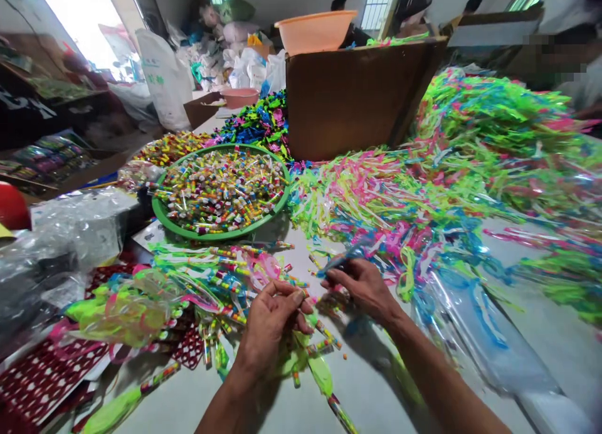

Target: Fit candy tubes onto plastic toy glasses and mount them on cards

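Observation:
My left hand [281, 312] is closed, thumb against the forefinger, low over the white table; what it pinches is too small to make out. Close to its right, my right hand [362, 285] has its fingers closed on a blue plastic strip [345, 258]. Around and below both hands lie small clear tubes of coloured candy [341, 412], some with a limp green plastic piece [322, 375] at one end. To the left, tubes with coloured strips attached lie in a heap [226, 277].
Behind my left hand stands a round green tray [157, 211] full of candy tubes. Loose coloured plastic strips [362, 183] cover the right side. A cardboard box [352, 101] with an orange basin [315, 31] on it rises at the back. Clear plastic bags [489, 333] lie at right.

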Tool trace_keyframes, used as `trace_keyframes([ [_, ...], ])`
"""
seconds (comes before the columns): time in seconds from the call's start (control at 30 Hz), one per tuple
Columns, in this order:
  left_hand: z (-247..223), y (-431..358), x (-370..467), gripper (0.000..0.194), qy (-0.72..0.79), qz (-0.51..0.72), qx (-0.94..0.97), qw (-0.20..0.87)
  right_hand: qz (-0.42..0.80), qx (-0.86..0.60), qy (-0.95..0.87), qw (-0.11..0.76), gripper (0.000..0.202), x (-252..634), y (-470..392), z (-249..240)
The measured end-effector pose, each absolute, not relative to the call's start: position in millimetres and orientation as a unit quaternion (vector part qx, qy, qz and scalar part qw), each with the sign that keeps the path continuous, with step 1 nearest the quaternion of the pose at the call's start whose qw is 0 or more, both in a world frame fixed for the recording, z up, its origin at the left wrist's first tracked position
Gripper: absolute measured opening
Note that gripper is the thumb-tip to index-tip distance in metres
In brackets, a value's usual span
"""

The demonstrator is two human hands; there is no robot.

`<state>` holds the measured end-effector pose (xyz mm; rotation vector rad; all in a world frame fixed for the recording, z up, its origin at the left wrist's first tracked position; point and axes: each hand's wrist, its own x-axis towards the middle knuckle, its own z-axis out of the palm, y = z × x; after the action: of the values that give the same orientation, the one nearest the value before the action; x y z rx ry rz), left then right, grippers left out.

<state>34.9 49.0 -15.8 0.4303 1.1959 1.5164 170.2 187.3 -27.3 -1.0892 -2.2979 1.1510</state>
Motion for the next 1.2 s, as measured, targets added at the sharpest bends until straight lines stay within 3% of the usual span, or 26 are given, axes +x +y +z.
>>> trace_keyframes([
  [0.1, -21, 51, 46, 0.036, 0.474, 0.632, 0.196, 0.580, 0.643, -0.333, -0.609, 0.324, 0.028, 193, 144, -31],
  [0.23, -17, 50, 57, 0.040, 0.500, 0.584, 0.259, 0.584, 0.713, -0.282, -0.479, 0.427, 0.016, 196, 114, -36],
  [0.57, -13, 32, 60, 0.020, 0.501, 0.552, 0.370, 0.555, 0.697, -0.264, -0.486, 0.456, 0.012, 203, 100, -36],
  [1.2, -7, 26, 53, 0.026, 0.575, 0.493, 0.426, 0.494, 0.647, -0.287, -0.547, 0.446, 0.009, 202, 92, -31],
])
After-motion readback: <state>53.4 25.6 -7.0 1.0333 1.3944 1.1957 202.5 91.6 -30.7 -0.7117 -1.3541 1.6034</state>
